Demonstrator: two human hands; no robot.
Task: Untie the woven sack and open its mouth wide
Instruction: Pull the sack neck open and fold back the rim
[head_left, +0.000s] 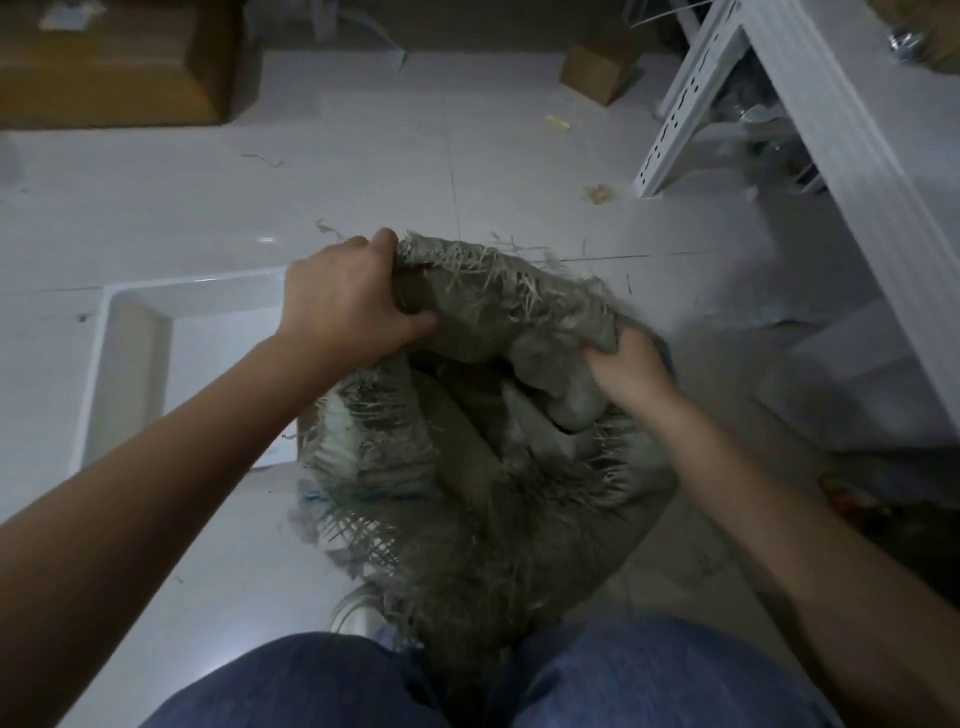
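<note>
A worn grey-green woven sack (467, 499) stands on the floor between my knees, its cloth frayed with loose strands and holes. My left hand (345, 306) is closed on the far left part of the sack's rim. My right hand (631, 366) grips the right part of the rim, fingers curled into the fabric. Between the hands the mouth gapes partly, with folded cloth and a dark hollow showing inside. No tie or string is visible at the mouth.
A white rectangular tray (130, 364) lies on the pale tiled floor to the left. A white metal rack (810, 135) rises at the right. Cardboard boxes (109, 67) sit at the back left, and a small box (597, 73) at the back. Loose fibres litter the floor.
</note>
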